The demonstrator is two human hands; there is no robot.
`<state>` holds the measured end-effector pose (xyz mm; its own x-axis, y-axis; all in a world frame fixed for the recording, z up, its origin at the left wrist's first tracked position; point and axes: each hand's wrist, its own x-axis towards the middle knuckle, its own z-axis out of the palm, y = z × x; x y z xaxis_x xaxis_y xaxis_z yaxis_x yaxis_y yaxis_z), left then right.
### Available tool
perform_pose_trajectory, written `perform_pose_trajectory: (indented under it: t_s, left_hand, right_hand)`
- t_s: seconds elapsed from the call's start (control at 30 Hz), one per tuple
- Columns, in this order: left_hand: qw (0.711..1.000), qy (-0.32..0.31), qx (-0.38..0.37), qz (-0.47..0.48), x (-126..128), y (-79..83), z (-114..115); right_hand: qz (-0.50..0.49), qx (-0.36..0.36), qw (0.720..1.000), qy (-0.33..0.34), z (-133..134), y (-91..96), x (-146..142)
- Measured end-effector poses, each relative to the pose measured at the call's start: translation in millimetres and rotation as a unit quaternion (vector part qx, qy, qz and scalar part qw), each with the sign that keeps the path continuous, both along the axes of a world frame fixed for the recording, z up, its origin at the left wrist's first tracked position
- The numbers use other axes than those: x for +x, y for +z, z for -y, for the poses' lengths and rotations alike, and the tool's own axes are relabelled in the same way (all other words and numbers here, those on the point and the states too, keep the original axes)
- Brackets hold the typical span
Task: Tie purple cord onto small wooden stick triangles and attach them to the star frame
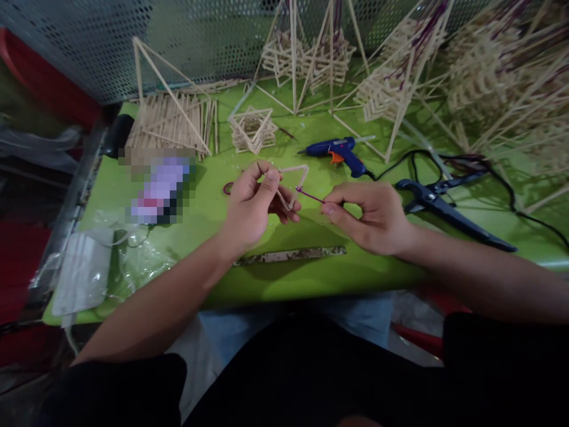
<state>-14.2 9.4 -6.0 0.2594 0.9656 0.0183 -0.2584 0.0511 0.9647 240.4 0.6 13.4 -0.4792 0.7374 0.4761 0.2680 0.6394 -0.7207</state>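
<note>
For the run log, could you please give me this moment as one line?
left hand: pinches stick triangle | right hand: pinches purple thread running to triangle | behind: glue gun, cutters on green table

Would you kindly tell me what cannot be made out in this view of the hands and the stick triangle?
Head view:
The pixelated thing: blurred out; kind unknown.
The stick triangle: one corner hidden by the left hand.
The purple strand: one end hidden in the right hand; thread or wire, too thin to tell.
The stick frames: cut off by the top and right edges.
</note>
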Motion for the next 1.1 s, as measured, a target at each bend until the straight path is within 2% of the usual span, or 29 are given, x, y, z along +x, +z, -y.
perform_pose_trajectory:
  t_s: [0.2,0.57,0.83,1.1]
  left_hand:
    - [0.996,-0.061,-0.012,0.065,0,-0.1,1]
    - [0.991,-0.130,0.008,0.026,-1,5.2,5]
    - [0.981,-0.194,-0.020,0.001,2,13.3,7]
    - [0.964,-0.255,-0.080,0.003,3,10.5,9]
  right_hand:
    - [-0.008,-0.010,1.000,-0.019,-4,-1.9,0]
    - [-0.003,-0.017,0.999,-0.045,-12,-7.3,2]
    - [0.002,0.034,0.999,-0.029,-15,-11.3,4]
    - [-0.020,0.076,0.997,0.024,-18,-22.2,2]
